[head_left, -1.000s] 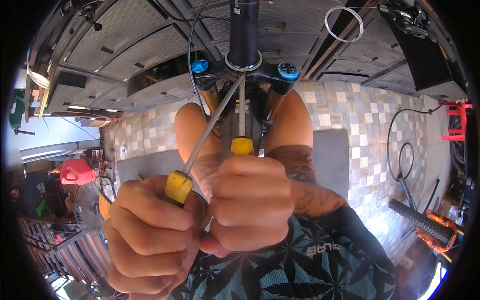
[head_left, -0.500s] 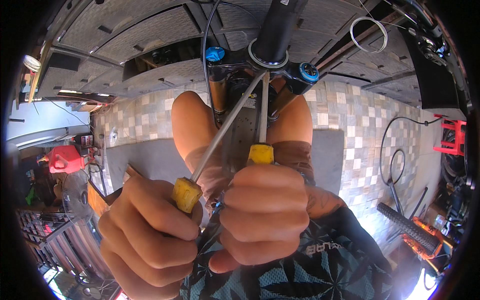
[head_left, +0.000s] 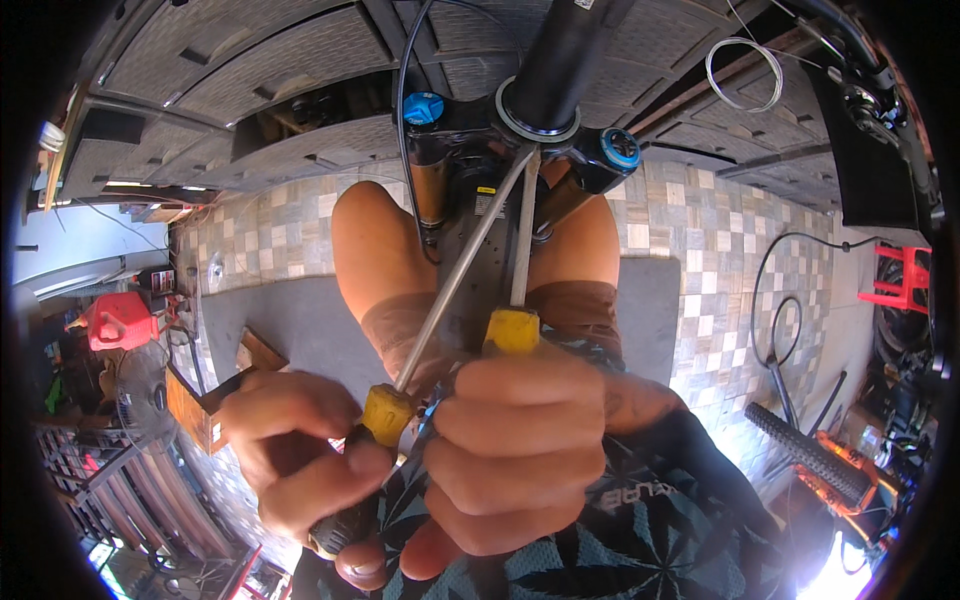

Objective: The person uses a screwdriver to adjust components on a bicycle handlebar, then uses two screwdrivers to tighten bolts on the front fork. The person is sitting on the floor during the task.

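Note:
My right hand point(head_left: 515, 445) makes a fist round the handle of a screwdriver point(head_left: 524, 240), whose yellow collar and steel shaft show above it. A second screwdriver point(head_left: 455, 285) slants up from my left hand point(head_left: 295, 445); its fingers are loosely curled round the dark handle. Both shafts converge with their tips at the underside of a metal ring point(head_left: 512, 128) at the base of the black steerer tube point(head_left: 555, 70). That tube rises from a bicycle fork crown point(head_left: 465, 125) with a blue cap point(head_left: 424, 108) and a blue dial point(head_left: 621, 148). The fork stands between my knees.
Dark drawers point(head_left: 270, 65) line the far side. A coiled cable point(head_left: 745, 75) hangs at the upper right. Below are a red stool point(head_left: 895, 278), a floor pump hose point(head_left: 758, 300) and a tyre point(head_left: 810, 455). At left are a red jug point(head_left: 120, 320) and a wooden box point(head_left: 195, 405).
My left hand's grip has loosened and its fingers have shifted on the handle, uncovering part of it. My right fist and both screwdriver handles have moved slightly down.

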`<action>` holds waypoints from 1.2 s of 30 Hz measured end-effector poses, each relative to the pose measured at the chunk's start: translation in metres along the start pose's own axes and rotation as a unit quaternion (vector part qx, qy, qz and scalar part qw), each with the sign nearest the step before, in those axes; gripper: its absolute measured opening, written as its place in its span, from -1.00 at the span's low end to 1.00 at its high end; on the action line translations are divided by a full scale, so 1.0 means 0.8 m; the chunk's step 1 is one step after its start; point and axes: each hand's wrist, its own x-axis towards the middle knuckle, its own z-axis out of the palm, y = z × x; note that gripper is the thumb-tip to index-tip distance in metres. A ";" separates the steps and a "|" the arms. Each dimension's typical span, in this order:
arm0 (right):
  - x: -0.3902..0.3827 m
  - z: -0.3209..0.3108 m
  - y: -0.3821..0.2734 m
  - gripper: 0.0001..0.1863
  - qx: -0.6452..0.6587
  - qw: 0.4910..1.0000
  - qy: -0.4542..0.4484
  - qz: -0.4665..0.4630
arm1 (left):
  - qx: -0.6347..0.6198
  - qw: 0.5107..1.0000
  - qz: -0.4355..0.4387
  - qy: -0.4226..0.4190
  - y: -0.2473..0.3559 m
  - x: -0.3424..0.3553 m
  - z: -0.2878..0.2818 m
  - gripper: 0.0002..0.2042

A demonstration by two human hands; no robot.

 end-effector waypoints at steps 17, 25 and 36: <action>-0.008 0.022 0.005 -0.48 0.003 0.991 0.127 -0.038 | 0.285 0.887 -0.252 -0.263 0.097 0.041 -0.024 -0.46; -0.012 0.019 0.008 -0.66 0.003 0.991 0.116 -0.064 | 0.295 0.902 -0.205 -0.239 0.079 0.017 -0.026 -0.49; 0.000 -0.001 0.012 -0.70 0.014 0.998 0.043 -0.048 | 0.267 0.929 -0.154 -0.207 0.021 -0.043 -0.018 -0.49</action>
